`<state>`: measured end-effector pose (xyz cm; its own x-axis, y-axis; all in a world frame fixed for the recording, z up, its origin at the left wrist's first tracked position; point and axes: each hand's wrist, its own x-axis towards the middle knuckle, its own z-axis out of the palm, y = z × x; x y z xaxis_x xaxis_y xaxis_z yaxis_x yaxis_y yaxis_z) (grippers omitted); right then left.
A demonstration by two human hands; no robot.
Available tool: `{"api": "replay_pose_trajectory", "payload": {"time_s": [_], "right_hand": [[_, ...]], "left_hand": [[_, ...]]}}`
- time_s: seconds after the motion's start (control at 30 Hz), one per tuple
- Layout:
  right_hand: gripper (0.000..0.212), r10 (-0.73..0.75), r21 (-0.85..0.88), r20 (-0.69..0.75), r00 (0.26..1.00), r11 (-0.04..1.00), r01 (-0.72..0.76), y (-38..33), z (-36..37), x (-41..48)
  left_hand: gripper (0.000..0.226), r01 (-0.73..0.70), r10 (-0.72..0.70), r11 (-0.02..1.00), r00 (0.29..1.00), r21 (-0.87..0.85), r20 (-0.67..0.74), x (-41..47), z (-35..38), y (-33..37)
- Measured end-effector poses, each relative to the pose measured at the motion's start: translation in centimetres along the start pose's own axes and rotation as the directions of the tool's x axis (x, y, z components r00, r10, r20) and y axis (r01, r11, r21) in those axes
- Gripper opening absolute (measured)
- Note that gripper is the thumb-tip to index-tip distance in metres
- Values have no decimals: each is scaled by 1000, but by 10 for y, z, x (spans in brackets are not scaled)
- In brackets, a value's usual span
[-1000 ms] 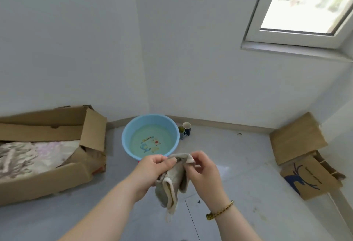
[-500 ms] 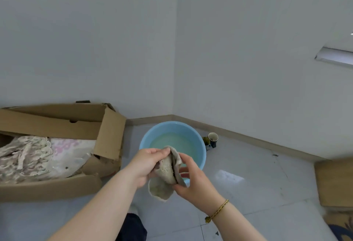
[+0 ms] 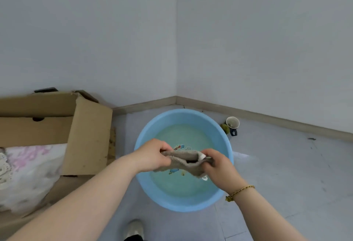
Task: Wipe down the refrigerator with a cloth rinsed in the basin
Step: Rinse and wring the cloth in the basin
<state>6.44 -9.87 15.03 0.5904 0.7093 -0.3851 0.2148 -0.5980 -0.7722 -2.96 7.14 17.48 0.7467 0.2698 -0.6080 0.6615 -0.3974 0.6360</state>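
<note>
A round blue basin [image 3: 145,187] holding water stands on the floor in the corner of the room. Above it I hold a grey-beige cloth [image 3: 186,157] stretched sideways between both hands. My left hand [image 3: 152,154] grips its left end and my right hand [image 3: 219,168] grips its right end, where a white tag shows. The cloth hangs over the water; I cannot tell whether it touches it. No refrigerator is in view.
An open cardboard box [image 3: 89,135] with patterned fabric [image 3: 28,168] inside lies left of the basin. A dark mug [image 3: 232,125] stands by the skirting board right of the basin. My shoe [image 3: 134,228] shows at the bottom edge. White walls meet behind the basin.
I have come closer and look down onto the basin. The cloth, bunched between my hands before, is now pulled out sideways over the water.
</note>
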Motion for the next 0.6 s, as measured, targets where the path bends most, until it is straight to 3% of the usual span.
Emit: {"api": "replay_pose_trajectory", "payload": {"time_s": [0.13, 0.2, 0.27, 0.33, 0.4, 0.43, 0.5, 0.57, 0.6], "right_hand": [[24, -56, -78, -153, 987, 996, 44, 61, 23, 58], [28, -250, -240, -245, 937, 952, 191, 91, 40, 82], [31, -447, -376, -232, 864, 860, 344, 120, 61, 98], [28, -488, -546, -106, 866, 757, 359, 149, 82, 106], [42, -328, -708, 50, 943, 655, 265, 172, 102, 115], [46, -245, -746, 84, 966, 627, 224, 188, 111, 120], [45, -10, -656, 66, 998, 753, 51, 204, 125, 131], [41, 98, -502, -55, 994, 858, -112, 209, 132, 143], [45, 142, -426, -110, 984, 888, -176, 211, 133, 150]], "left_hand": [[23, -160, 169, 985, 960, 61, -223, 70, 27, -36], [26, -229, 253, 967, 921, 115, -295, 101, 44, -60], [28, -250, 288, 954, 920, 166, -267, 124, 63, -88], [32, -221, 258, 945, 957, 242, -135, 142, 87, -119], [35, -160, 179, 938, 983, 307, -34, 160, 104, -146], [37, -127, 154, 941, 986, 315, -60, 172, 112, -157], [44, -35, 94, 971, 965, 235, -246, 195, 123, -173], [55, 77, -53, 996, 900, 39, -432, 217, 133, -183], [62, 118, -127, 992, 881, -49, -455, 225, 136, -186]]}}
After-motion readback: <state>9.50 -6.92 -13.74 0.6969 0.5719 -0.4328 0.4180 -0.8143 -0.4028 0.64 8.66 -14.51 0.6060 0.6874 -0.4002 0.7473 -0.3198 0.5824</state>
